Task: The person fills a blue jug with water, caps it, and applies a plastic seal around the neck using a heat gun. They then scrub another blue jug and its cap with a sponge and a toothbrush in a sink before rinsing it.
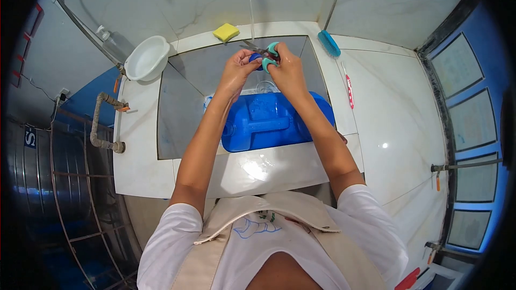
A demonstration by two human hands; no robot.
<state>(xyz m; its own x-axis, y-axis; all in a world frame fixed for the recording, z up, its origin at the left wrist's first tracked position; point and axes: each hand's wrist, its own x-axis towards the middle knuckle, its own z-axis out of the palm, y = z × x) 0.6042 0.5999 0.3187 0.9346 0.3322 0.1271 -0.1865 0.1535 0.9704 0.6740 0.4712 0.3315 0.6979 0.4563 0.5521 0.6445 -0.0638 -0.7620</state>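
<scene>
Over the sink, my left hand pinches a small round blue cap between thumb and fingers. My right hand grips a pair of scissors by their teal handles, with fingers through the loops. The grey blades point left and are spread apart, overlapping the cap in this view. Below both forearms a large blue water jug lies on its side in the sink, its moulded handle facing up. Something clear and round is behind the jug, partly hidden.
On the back ledge lies a yellow sponge. A white basin and a pump bottle stand at the left. To the right are a blue brush and a red-and-white toothbrush-like tool. A pipe with a valve rises at the left edge.
</scene>
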